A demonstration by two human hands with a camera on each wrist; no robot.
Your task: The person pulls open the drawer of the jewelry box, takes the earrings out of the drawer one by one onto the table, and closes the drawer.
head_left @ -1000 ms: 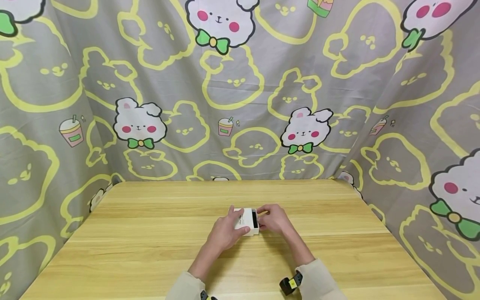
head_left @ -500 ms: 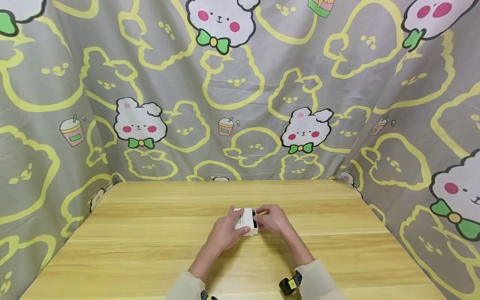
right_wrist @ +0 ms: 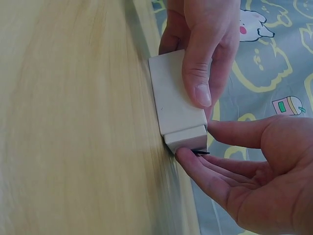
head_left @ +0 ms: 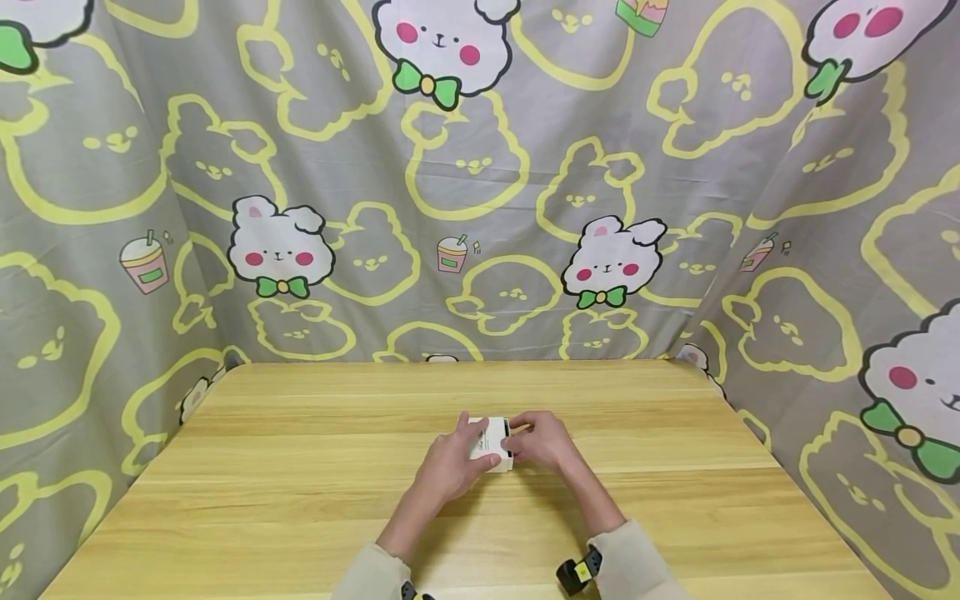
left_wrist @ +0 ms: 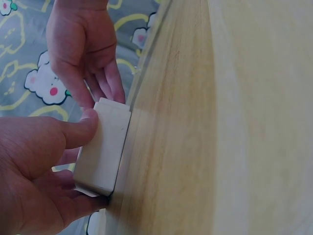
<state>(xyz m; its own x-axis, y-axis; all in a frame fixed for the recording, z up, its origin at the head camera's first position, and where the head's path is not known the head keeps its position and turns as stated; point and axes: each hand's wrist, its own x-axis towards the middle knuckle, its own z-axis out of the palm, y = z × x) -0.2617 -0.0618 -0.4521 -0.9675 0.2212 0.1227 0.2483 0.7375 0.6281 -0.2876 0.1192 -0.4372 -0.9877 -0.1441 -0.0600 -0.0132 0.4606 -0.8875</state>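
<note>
A small white box (head_left: 491,437) with dark print on top sits on the table between both hands. It has an outer sleeve (right_wrist: 176,93) and an inner drawer (right_wrist: 186,139), a short stretch of which sticks out at the right end. A thin dark strip shows at that end in the head view. My left hand (head_left: 442,467) holds the sleeve from the left, its thumb (left_wrist: 80,131) along the near side. At the right end, my right hand (head_left: 543,438) has thumb and fingers about the drawer's end. What lies inside the box is hidden.
The box lies on a wide wooden table (head_left: 300,483). A grey curtain (head_left: 517,183) printed with rabbits and yellow outlines surrounds the back and sides. A black and yellow strap device (head_left: 577,573) is worn at the right wrist.
The drawer has slid leftward into the sleeve, so the dark opening has narrowed. My right thumb and fingers moved slightly left with it. My left hand stayed still on the sleeve.
</note>
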